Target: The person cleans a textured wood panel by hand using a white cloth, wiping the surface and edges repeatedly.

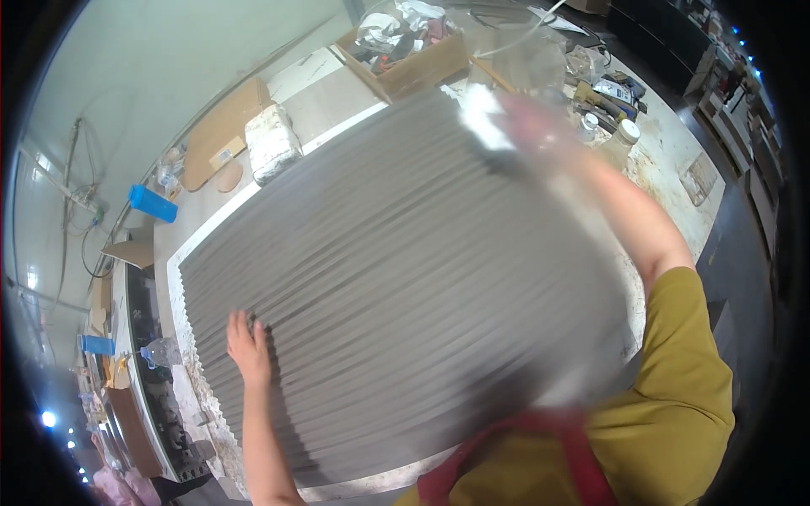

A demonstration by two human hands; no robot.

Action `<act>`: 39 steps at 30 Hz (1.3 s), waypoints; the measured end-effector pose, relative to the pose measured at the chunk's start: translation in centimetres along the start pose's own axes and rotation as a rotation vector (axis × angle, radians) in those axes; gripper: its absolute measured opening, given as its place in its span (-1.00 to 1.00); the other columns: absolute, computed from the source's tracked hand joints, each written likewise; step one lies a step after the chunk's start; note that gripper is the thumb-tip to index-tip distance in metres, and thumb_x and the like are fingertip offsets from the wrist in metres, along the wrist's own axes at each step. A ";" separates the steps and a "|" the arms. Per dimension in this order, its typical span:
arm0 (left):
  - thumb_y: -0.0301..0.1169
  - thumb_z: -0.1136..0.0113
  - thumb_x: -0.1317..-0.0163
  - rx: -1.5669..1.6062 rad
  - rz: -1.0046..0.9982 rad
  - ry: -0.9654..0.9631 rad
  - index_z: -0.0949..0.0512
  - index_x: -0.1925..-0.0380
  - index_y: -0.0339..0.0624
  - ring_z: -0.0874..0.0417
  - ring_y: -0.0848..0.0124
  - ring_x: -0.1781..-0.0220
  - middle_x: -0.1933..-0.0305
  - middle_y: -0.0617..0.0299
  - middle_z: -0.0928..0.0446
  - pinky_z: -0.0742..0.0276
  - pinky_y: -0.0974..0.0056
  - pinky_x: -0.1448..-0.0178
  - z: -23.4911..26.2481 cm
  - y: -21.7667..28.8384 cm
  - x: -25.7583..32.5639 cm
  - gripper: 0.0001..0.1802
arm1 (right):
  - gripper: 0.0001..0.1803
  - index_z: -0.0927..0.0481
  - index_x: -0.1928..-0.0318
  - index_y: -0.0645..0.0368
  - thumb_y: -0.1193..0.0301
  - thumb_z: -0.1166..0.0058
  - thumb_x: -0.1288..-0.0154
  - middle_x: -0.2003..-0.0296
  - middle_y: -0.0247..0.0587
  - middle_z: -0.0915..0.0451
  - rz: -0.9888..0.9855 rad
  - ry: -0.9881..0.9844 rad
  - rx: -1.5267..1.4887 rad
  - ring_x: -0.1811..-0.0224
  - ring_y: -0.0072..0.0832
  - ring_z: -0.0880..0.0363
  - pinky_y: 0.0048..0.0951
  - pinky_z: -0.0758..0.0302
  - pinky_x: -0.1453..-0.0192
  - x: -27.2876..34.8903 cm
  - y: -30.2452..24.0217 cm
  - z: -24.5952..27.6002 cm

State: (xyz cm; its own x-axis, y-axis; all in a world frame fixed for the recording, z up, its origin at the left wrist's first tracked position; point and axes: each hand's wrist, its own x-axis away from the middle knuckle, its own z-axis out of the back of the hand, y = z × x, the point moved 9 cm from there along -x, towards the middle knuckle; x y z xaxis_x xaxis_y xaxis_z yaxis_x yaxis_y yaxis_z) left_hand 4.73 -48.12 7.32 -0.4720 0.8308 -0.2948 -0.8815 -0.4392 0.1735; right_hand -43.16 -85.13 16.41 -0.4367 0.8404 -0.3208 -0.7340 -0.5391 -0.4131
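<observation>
A large grey panel with a ribbed surface [380,253] lies across the worktable in front of me. My left hand [249,346] rests flat on its left part, fingers stretched out and close together. At the far right corner of the panel is my right hand [540,131], smeared by motion. It grips a white cloth [485,118] against or just over the ribs; the blur hides its exact shape and the fingertips.
Behind the panel stand a cardboard box of rags [422,63] and a white wrapped block [272,143]. A blue cup [153,203] is at the left. Bottles [623,139] and tools [603,101] sit at the far right, near my right forearm. A clear plastic bottle [160,352] is at the left edge.
</observation>
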 end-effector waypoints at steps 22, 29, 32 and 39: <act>-0.07 0.22 -0.42 -0.187 0.180 -0.072 -0.22 -0.34 0.05 -0.12 0.17 -0.46 -0.45 0.16 -0.14 -0.05 -0.06 -0.42 -5.3 2.1 -5.8 -0.46 | -0.69 -0.52 0.11 0.16 0.21 0.07 -0.29 0.22 0.02 -0.60 -0.005 -0.016 0.105 0.17 -0.09 -0.60 -0.13 -0.50 0.08 -9.7 9.9 -11.5; -0.09 0.20 -0.41 -0.096 0.210 -0.093 -0.25 -0.33 0.04 -0.09 0.16 -0.48 -0.45 0.18 -0.13 0.01 -0.05 -0.44 -5.1 2.4 -5.9 -0.47 | -0.55 -0.43 -0.19 -0.03 0.21 0.16 -0.32 -0.13 -0.07 -0.48 0.754 0.139 0.011 -0.19 -0.28 -0.45 -0.15 -0.35 -0.23 -10.2 -27.8 -24.9; -0.08 0.20 -0.41 -0.128 0.249 -0.117 -0.24 -0.33 0.05 -0.08 0.17 -0.48 -0.46 0.18 -0.13 0.02 -0.06 -0.44 -4.4 1.5 -5.3 -0.47 | -0.48 -0.40 -0.24 -0.15 -0.02 0.16 -0.36 -0.27 -0.26 -0.36 0.705 -0.358 0.195 -0.38 -0.33 -0.22 -0.04 -0.09 -0.37 -6.7 -34.1 -30.8; -0.08 0.22 -0.42 -0.105 0.213 -0.109 -0.23 -0.34 0.04 -0.08 0.16 -0.48 -0.46 0.17 -0.12 0.02 -0.07 -0.44 -5.1 1.2 -5.4 -0.47 | -0.62 -0.57 0.02 0.11 0.17 0.10 -0.31 0.03 -0.06 -0.60 0.335 -0.077 0.114 -0.02 -0.16 -0.59 -0.14 -0.52 -0.03 -15.1 -13.0 -25.9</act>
State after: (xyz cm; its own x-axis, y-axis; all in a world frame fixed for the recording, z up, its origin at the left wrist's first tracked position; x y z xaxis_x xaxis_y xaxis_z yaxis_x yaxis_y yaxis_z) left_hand 6.13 -54.94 4.34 -0.6479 0.7452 -0.1578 -0.7617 -0.6366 0.1210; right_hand -13.59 -92.25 4.51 -0.6975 0.6225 -0.3550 -0.5951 -0.7791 -0.1971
